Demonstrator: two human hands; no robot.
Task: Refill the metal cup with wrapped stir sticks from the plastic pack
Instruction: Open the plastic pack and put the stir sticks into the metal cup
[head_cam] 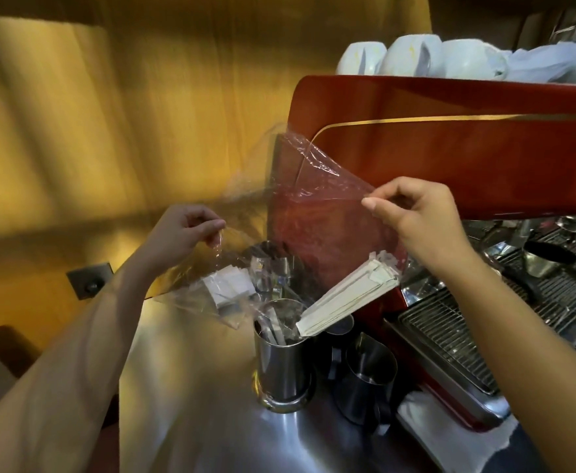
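A shiny metal cup (284, 363) stands on the steel counter with a few wrapped sticks inside. Above it hangs a clear plastic pack (313, 206), stretched out and partly blurred. My left hand (186, 233) pinches the pack's left edge and my right hand (419, 213) pinches its right edge. A bundle of white wrapped stir sticks (344, 298) slants down out of the pack, its lower end at the cup's rim. A small white paper piece (226, 288) shows through the plastic on the left.
A red espresso machine (450, 148) fills the right, with white cups (412, 56) on top and a drip grate (450, 329) below. Two metal pitchers (368, 377) stand right of the cup, a white cloth (450, 435) in front. A yellow wall with a socket (90, 279) lies left.
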